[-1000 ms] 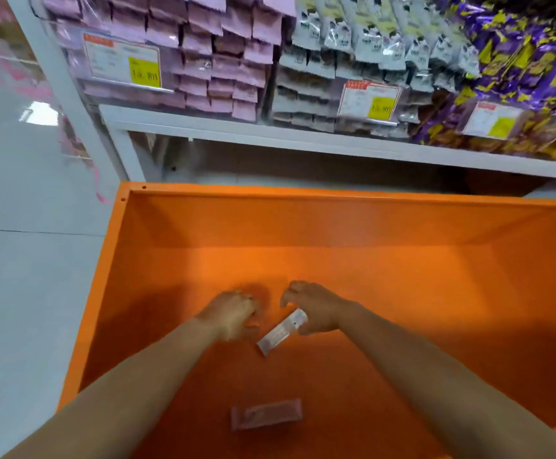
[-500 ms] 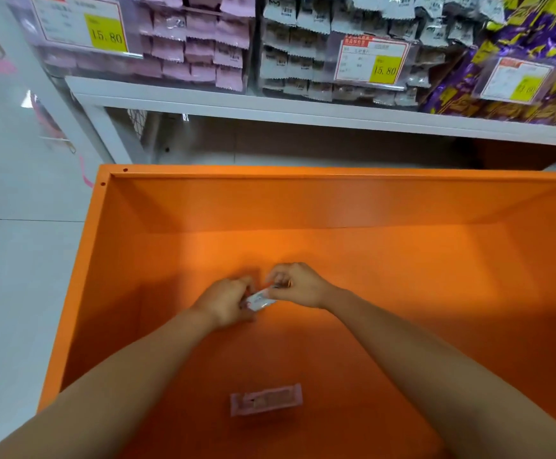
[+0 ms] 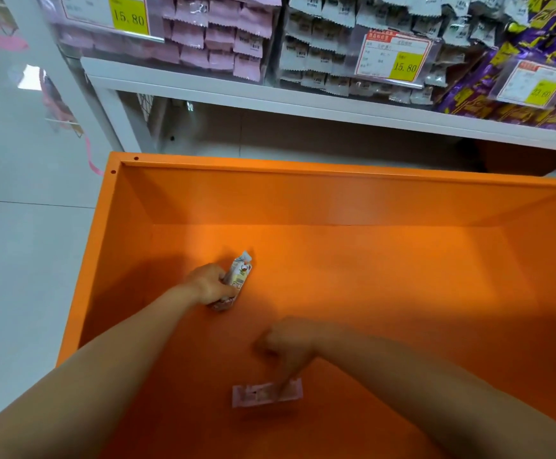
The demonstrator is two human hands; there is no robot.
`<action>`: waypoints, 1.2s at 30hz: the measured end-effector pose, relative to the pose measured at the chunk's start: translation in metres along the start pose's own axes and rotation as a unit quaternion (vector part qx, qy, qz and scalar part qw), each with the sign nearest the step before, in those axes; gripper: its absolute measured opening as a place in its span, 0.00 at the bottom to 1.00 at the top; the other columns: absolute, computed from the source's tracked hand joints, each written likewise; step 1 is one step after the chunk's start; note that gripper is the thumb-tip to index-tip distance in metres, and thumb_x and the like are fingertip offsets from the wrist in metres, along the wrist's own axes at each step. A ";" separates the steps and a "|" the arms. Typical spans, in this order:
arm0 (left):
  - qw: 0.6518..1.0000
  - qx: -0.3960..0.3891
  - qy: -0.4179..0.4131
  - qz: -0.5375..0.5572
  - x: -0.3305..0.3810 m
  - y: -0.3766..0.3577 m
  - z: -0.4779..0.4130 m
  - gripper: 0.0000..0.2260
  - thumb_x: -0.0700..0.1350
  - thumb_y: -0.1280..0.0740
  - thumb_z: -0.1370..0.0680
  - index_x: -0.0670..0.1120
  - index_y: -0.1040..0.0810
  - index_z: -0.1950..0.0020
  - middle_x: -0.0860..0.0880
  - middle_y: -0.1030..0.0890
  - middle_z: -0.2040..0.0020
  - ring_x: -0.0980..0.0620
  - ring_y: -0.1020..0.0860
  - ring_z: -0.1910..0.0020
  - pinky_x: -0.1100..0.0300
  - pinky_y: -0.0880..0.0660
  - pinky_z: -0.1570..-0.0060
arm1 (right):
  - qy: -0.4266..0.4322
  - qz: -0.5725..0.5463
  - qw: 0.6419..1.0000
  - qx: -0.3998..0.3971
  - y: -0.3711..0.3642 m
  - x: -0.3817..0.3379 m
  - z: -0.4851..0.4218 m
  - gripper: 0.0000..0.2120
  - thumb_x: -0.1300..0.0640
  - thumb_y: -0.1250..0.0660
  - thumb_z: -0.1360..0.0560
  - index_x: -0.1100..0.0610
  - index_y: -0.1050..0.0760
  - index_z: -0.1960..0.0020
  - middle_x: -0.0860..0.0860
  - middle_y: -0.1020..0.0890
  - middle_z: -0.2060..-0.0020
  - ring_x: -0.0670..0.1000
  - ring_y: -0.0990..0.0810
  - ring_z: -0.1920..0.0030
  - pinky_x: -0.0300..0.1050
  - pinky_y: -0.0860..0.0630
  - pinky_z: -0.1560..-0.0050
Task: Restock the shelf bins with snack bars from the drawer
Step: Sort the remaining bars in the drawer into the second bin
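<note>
Underneath both hands lies the bare floor of an open orange drawer (image 3: 402, 276). Left of the left hand (image 3: 208, 286) is pale tiled floor (image 3: 21, 260), and beyond the hands a white shelf (image 3: 270, 101) carries clear bins of pink packets (image 3: 217, 38), grey-white packets (image 3: 319, 44) and purple packets (image 3: 535, 44), with yellow price tags (image 3: 405, 66). Half a second ago both hands met over one bar. Now the left hand alone grips the white snack bar (image 3: 240, 274), and the right hand (image 3: 288, 346) has dropped nearer the body. Its blurred fingers point down onto the pink snack bar (image 3: 263, 395), though whether they pinch it I cannot tell. The white bar stands tilted, its crimped end up, with a picture and a yellow-green label. The pink bar lies flat, a short rectangle.
</note>
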State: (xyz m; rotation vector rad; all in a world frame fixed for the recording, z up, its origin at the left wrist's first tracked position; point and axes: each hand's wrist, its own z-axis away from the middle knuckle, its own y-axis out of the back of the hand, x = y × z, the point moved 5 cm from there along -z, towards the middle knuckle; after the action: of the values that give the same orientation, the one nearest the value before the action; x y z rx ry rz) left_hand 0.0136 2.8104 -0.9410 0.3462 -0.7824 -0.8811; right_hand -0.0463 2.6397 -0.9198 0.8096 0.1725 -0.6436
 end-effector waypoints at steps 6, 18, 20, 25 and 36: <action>0.999 -0.026 -0.013 0.023 -0.001 -0.008 -0.007 0.15 0.50 0.29 0.24 0.49 0.29 0.66 0.50 0.25 0.65 0.54 0.29 0.66 0.62 0.37 0.71 | 0.039 0.072 0.996 -0.017 -0.015 -0.006 -0.012 0.26 0.37 0.26 0.32 0.60 0.23 0.54 0.59 0.19 0.57 0.61 0.21 0.57 0.49 0.27 0.61; 0.994 -0.009 -0.012 0.112 -0.017 -0.007 -0.017 0.11 0.47 0.25 0.27 0.45 0.25 0.62 0.44 0.19 0.58 0.45 0.22 0.57 0.53 0.27 0.57 | -0.073 -0.100 0.975 0.182 0.017 0.057 0.003 0.20 0.41 0.27 0.28 0.57 0.24 0.48 0.51 0.23 0.54 0.53 0.25 0.51 0.42 0.40 0.59; 0.992 0.001 -0.007 0.127 -0.019 -0.006 -0.018 0.10 0.47 0.25 0.27 0.44 0.23 0.59 0.42 0.17 0.54 0.43 0.20 0.54 0.49 0.24 0.51 | -0.101 -0.126 0.965 0.205 0.017 0.062 0.007 0.22 0.40 0.29 0.27 0.56 0.26 0.45 0.49 0.27 0.53 0.49 0.28 0.54 0.42 0.38 0.58; 0.991 0.005 0.001 0.135 -0.022 -0.007 -0.019 0.12 0.47 0.25 0.27 0.39 0.21 0.52 0.41 0.17 0.51 0.42 0.19 0.49 0.44 0.23 0.45 | -0.126 -0.093 0.969 0.193 0.011 0.059 -0.003 0.28 0.42 0.26 0.31 0.55 0.32 0.41 0.53 0.28 0.43 0.54 0.23 0.49 0.46 0.31 0.55; 0.947 0.003 -0.009 0.320 0.000 -0.003 -0.005 0.16 0.39 0.28 0.25 0.40 0.23 0.38 0.44 0.20 0.42 0.45 0.19 0.49 0.52 0.21 0.49 | -0.170 -0.276 0.875 0.358 0.032 0.093 0.016 0.22 0.44 0.31 0.28 0.52 0.24 0.37 0.49 0.26 0.45 0.49 0.25 0.45 0.44 0.29 0.46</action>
State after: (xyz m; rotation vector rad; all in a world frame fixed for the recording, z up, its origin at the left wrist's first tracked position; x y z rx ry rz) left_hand 0.0153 2.8081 -0.9460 0.0729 -0.8445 -0.2691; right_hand 0.0459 2.6010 -0.9240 1.3580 -0.1859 -1.4294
